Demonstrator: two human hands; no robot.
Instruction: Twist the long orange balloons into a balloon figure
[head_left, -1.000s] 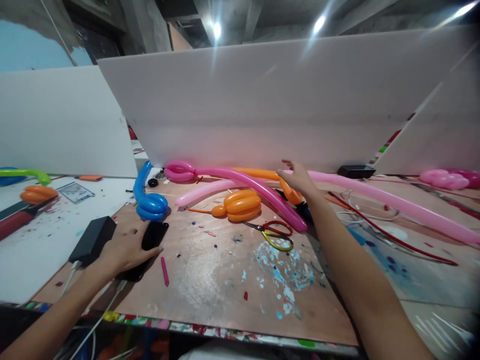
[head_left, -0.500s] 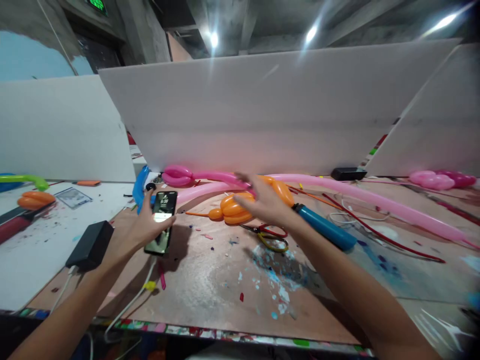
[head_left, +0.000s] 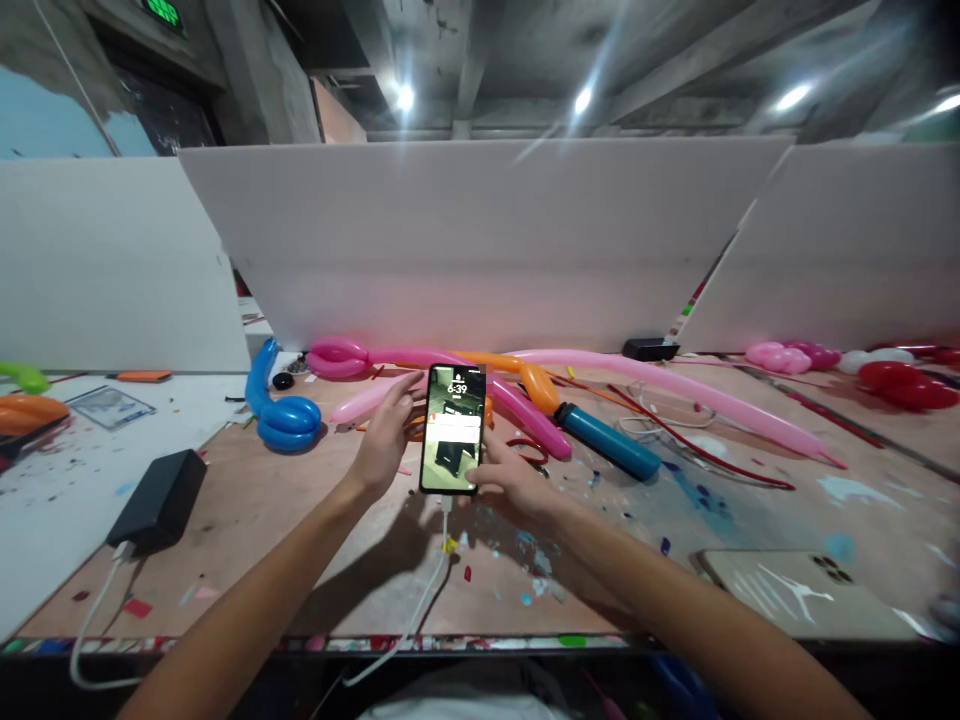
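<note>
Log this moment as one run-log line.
left hand: holds phone upright | right hand: thumb at lit screen | cable: plugged in below | behind: blue pump, scissors

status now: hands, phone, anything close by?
Left hand grips phone upright, screen lit. Right hand touches its lower edge. Cable plugged in below. Scissors, balloons just behind.

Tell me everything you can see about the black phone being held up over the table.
The black smartphone is a slim rectangular slab held upright, screen facing the camera and lit, showing a lock screen with the time at the top and a dim photo. The left hand grips its left edge; the right hand touches its lower right side. A white cable with a yellow tag plugs into its bottom edge and hangs down past the edge of the brown table.
</note>
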